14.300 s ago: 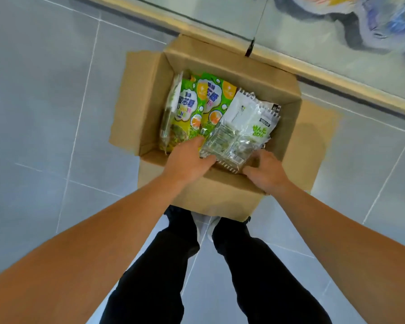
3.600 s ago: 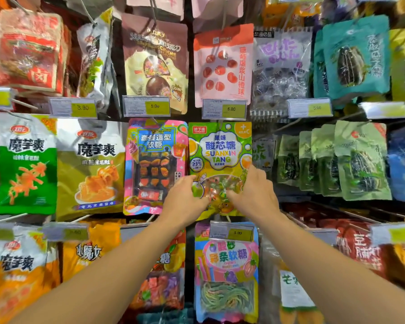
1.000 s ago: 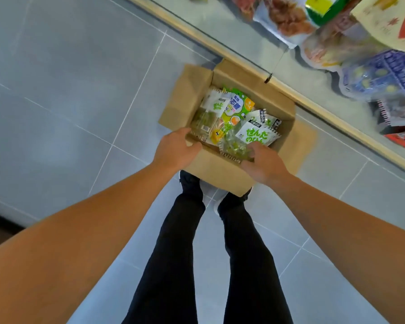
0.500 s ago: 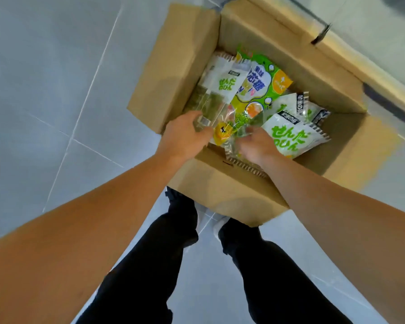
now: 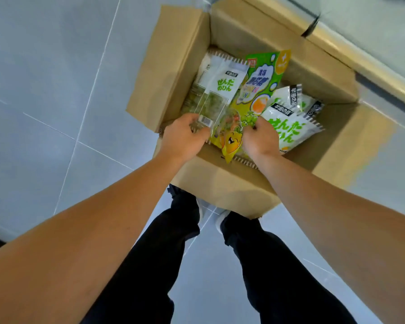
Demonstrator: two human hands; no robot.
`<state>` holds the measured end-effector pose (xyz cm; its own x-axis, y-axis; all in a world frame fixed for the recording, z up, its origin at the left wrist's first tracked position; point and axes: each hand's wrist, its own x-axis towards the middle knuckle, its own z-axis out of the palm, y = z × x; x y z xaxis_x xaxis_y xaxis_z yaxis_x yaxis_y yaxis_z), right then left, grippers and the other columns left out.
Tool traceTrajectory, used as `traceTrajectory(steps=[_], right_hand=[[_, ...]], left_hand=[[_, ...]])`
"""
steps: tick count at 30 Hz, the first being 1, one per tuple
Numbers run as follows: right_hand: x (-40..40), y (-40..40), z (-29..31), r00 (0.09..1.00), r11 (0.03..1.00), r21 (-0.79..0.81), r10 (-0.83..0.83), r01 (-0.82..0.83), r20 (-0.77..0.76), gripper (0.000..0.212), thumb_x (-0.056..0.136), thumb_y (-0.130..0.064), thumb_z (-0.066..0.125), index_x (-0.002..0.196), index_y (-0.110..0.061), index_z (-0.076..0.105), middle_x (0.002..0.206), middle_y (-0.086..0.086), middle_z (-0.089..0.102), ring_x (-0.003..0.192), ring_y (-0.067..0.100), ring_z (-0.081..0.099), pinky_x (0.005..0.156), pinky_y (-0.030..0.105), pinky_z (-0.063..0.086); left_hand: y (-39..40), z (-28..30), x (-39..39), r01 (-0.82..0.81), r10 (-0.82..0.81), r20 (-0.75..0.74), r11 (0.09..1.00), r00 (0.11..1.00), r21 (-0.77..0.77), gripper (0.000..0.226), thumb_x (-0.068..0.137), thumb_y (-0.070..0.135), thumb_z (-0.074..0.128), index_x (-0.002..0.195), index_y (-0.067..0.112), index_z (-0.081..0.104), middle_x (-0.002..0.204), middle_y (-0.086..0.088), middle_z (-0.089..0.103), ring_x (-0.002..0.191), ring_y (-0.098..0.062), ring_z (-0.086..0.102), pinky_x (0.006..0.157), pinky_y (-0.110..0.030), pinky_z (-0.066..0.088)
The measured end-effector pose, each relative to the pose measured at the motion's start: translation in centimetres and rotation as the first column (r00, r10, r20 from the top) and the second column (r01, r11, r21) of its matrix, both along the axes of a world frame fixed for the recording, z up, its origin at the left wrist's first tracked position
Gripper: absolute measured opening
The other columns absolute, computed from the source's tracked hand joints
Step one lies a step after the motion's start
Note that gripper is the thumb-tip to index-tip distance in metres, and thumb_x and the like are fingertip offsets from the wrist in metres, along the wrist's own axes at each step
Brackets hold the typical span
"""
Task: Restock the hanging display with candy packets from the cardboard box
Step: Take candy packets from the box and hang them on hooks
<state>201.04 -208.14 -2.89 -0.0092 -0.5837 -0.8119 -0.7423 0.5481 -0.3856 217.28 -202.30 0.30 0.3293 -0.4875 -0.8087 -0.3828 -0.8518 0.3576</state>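
While both hands reach into the cardboard box on the floor, the left hand grips a clear packet and the right hand pinches the green candy packet. The overlapping packets are slippery, so one could slide free when lifted.

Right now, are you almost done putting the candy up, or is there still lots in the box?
Not done. The display is out of view, so what's hung can't be judged. In hand: the left hand and right hand grip a green packet in the box. Left: several white packets remain inside.
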Motion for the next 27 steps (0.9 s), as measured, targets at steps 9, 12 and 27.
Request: traceTrajectory(steps=[9, 12, 27], right_hand=[[-8.9, -0.4, 19.2, 0.998, 0.993, -0.103, -0.056, 0.060, 0.040, 0.019, 0.087, -0.017, 0.054, 0.071, -0.006, 0.055, 0.061, 0.002, 0.047, 0.062, 0.019, 0.042, 0.053, 0.030, 0.031], [-10.4, -1.0, 25.6, 0.988, 0.981, -0.132, -0.135, 0.144, 0.070, 0.019, 0.083, -0.014, 0.059, 0.069, -0.001, 0.056, 0.061, 0.005, 0.044, 0.053, 0.011, 0.037, 0.043, 0.024, 0.026], [-12.8, 2.0, 52.8, 0.809, 0.922, -0.074, -0.292, 0.379, 0.509, 0.015, 0.053, -0.026, 0.061, 0.067, -0.019, 0.059, 0.073, 0.012, 0.049, 0.070, 0.026, 0.041, 0.065, 0.040, 0.030]], left_hand=[[-2.0, 15.6, -3.9, 0.041, -0.044, -0.113, 0.999, 0.993, -0.033, 0.058, 0.092, 0.040, 0.059, 0.145, 0.022, 0.043, 0.148, 0.003, 0.046, 0.133, -0.018, 0.046, 0.107, -0.029, 0.034], [-2.4, 21.2, -5.6, 0.101, -0.108, -0.144, 0.993, 0.984, -0.055, 0.061, 0.093, 0.042, 0.058, 0.147, 0.020, 0.041, 0.150, 0.001, 0.044, 0.136, -0.019, 0.042, 0.106, -0.029, 0.033], [1.2, 46.1, -8.9, -0.508, 0.396, -0.619, 0.862, 0.678, -0.004, 0.035, 0.084, 0.013, 0.070, 0.118, 0.003, 0.065, 0.118, -0.022, 0.067, 0.099, -0.038, 0.068, 0.082, -0.057, 0.056]])
